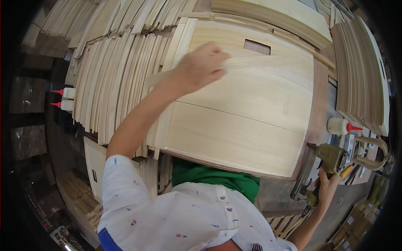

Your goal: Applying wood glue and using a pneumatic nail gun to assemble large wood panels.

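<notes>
A pale wooden panel (238,104) with a cut rectangular slot near its far edge lies flat in front of me. Above its far left part is my left hand (201,69), closed around a thin wooden strip (255,62). Motion smears both the hand and the strip, which reaches out to either side of my fist. Off the panel's near right corner, my right hand (326,186) grips the handle of an olive-coloured nail gun (331,157). Its nose points left toward the panel's edge, and a hose runs from its lower end.
Stacked wooden strips (121,79) fill the left side. More boards (360,71) stand at the far right, and a long board (276,16) lies behind the panel. A white glue bottle with a red tip (337,125) sits above the nail gun; two similar bottles (68,99) are far left.
</notes>
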A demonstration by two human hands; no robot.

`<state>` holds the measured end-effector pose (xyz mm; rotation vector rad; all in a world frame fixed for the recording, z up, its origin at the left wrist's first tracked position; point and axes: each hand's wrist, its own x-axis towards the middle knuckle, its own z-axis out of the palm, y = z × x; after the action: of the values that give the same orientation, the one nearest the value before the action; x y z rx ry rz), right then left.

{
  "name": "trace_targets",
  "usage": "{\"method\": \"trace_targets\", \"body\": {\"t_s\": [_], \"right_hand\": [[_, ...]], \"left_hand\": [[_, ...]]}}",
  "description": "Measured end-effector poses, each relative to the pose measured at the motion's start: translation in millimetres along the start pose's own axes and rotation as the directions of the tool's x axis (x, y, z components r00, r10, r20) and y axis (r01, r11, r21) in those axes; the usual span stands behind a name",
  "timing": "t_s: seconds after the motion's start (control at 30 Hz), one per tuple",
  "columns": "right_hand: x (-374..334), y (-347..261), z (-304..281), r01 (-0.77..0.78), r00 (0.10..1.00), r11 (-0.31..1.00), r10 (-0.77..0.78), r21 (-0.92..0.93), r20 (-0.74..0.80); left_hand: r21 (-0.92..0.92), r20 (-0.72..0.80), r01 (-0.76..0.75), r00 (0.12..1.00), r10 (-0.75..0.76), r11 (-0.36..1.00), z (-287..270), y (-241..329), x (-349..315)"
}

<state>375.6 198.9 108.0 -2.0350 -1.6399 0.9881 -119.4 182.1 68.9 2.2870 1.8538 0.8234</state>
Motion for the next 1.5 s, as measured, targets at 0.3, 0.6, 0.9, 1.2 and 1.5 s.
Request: {"method": "trace_targets", "body": {"t_s": [0.3, 0.6, 0.9, 1.2, 1.5], "right_hand": [[3, 1, 2, -0.049, 0.999, 0.998, 0.049, 0.046, -0.003], [5, -4, 5, -0.05, 0.998, 0.996, 0.053, 0.072, -0.043], [6, -4, 4, -0.057, 0.998, 0.997, 0.058, 0.048, -0.022], [8, -8, 8, -0.08, 0.997, 0.997, 0.08, -0.01, -0.023], [5, -22, -5, -0.138, 0.989, 0.99, 0.139, -0.031, 0.045]], "left_hand": [[0.035, -0.25, -0.205, 0.946, 0.207, 0.978, 107, -79, 123], [0.078, -0.295, -0.187, 0.934, 0.202, 0.979, 124, -114, 136], [0.053, -0.279, -0.212, 0.935, 0.218, 0.976, 123, -129, 139], [0.06, -0.242, -0.191, 0.949, 0.2, 0.98, 119, -134, 128], [0.116, -0.303, -0.107, 0.943, 0.138, 0.987, 123, -119, 139]]}}
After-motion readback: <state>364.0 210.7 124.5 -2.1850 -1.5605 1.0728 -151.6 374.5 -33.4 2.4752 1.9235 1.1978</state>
